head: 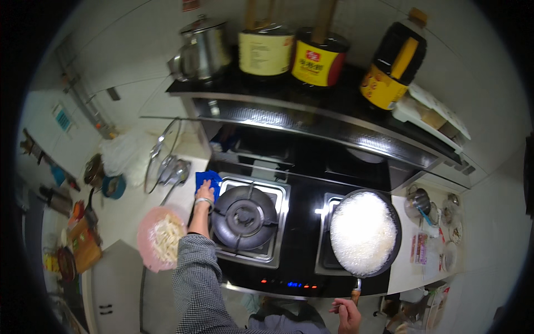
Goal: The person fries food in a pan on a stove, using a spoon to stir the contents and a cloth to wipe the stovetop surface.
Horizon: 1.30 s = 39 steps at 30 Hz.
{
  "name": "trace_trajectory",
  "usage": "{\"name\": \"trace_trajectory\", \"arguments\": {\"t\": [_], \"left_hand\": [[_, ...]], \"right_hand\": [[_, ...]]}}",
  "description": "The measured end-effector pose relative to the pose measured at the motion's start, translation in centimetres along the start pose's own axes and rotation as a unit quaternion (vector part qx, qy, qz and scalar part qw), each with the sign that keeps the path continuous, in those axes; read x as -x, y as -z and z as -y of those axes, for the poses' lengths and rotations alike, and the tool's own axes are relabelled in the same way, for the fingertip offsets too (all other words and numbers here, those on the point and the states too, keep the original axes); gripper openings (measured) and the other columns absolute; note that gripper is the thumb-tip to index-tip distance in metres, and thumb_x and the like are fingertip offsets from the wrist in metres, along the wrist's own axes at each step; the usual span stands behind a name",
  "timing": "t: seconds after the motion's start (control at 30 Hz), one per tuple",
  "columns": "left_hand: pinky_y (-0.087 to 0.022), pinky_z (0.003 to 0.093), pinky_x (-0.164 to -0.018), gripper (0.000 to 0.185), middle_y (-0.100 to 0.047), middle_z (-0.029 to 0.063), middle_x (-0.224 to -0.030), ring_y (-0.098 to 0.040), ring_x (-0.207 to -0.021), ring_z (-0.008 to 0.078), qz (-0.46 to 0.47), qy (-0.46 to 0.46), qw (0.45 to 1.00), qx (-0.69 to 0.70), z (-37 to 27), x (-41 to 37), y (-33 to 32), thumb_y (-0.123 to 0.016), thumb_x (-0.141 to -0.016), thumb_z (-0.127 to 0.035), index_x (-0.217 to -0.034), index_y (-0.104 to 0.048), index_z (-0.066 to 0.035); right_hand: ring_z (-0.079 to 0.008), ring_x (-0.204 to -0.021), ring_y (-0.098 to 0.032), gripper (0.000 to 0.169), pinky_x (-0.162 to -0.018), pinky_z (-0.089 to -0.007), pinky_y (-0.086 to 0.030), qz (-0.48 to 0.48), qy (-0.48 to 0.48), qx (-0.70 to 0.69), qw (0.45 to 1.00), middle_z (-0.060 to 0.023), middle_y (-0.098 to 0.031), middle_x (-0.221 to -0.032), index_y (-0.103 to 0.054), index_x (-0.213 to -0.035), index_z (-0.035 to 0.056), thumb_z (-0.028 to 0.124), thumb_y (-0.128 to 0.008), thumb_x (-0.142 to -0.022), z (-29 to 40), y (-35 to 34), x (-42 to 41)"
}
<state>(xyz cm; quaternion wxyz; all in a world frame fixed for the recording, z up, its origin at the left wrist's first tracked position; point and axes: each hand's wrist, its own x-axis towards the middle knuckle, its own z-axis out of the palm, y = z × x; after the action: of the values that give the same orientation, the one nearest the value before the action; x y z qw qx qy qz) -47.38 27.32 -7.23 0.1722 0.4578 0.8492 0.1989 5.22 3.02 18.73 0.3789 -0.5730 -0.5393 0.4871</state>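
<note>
My left hand [204, 193] presses a blue cloth [208, 179] against the left edge of the black glass gas cooktop [303, 234]. The cloth is beside the left burner [244, 217], which carries no pan. On the right burner sits a frying pan [396, 234] full of white, bubbling foam [363, 234]. Its wooden handle [355, 294] points toward me. My right hand [348, 315] is low at the front, just below the handle end, with its fingers partly curled; whether it holds anything is unclear.
Left on the counter stand a pink bowl [146, 238] of pale strips and a glass lid [156, 154]. Several jars [417, 200] line the right counter. A steel pitcher [204, 50], two labelled tubs [266, 52] and a dark bottle [388, 67] sit on the ledge above the cooktop.
</note>
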Motion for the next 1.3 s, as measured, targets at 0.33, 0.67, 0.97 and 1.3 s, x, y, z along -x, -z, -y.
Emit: {"name": "trace_trajectory", "arguments": {"t": [0.33,0.67,0.97,1.3], "left_hand": [[-0.042,0.0401,-0.096,0.035,-0.060,0.0219,-0.109,-0.055,-0.107,0.0356,0.138,-0.159,0.972,-0.101,-18.3,-3.4,-3.7,-0.055,-0.075,0.001,-0.105,-0.067,-0.013],[-0.007,0.0672,-0.103,0.053,-0.039,-0.0074,-0.141,-0.038,-0.130,0.0165,0.204,-0.458,0.858,-0.111,-29.8,7.9,-14.0,-0.049,-0.084,-0.007,-0.132,-0.045,-0.029],[-0.022,0.0586,-0.100,0.065,-0.032,-0.0050,-0.145,-0.033,-0.131,0.0140,0.130,-0.513,0.839,-0.125,-25.7,18.9,-14.6,-0.055,-0.078,-0.007,-0.138,-0.035,-0.023],[-0.026,0.0486,-0.094,0.046,-0.037,-0.0025,-0.143,-0.041,-0.123,0.0138,0.220,-0.532,0.815,-0.069,-13.3,41.4,-8.0,-0.052,-0.087,-0.030,-0.131,-0.045,-0.020]], "right_hand": [[-0.0154,-0.078,-0.058,0.022,-0.070,-0.0258,-0.046,-0.075,-0.050,0.003,0.996,-0.0093,-0.058,-0.093,-0.057,-0.107,-0.0025,0.008,-0.042,-0.095,-1.1,2.6,0.2],[-0.0138,-0.080,-0.057,0.022,-0.071,-0.0252,-0.045,-0.076,-0.043,0.018,0.996,-0.0072,-0.057,-0.093,-0.057,-0.108,-0.0004,0.010,-0.043,-0.096,-2.4,3.3,0.9],[-0.0150,-0.079,-0.060,0.022,-0.072,-0.0256,-0.048,-0.111,-0.058,0.020,0.992,-0.0096,-0.059,-0.093,-0.057,-0.105,-0.0031,0.008,-0.040,-0.094,-5.9,5.9,3.7],[-0.0127,-0.078,-0.058,0.023,-0.074,-0.0255,-0.048,-0.111,-0.006,-0.007,0.994,-0.0088,-0.058,-0.094,-0.055,-0.107,-0.0032,0.010,-0.038,-0.097,-6.3,6.2,5.0]]}}
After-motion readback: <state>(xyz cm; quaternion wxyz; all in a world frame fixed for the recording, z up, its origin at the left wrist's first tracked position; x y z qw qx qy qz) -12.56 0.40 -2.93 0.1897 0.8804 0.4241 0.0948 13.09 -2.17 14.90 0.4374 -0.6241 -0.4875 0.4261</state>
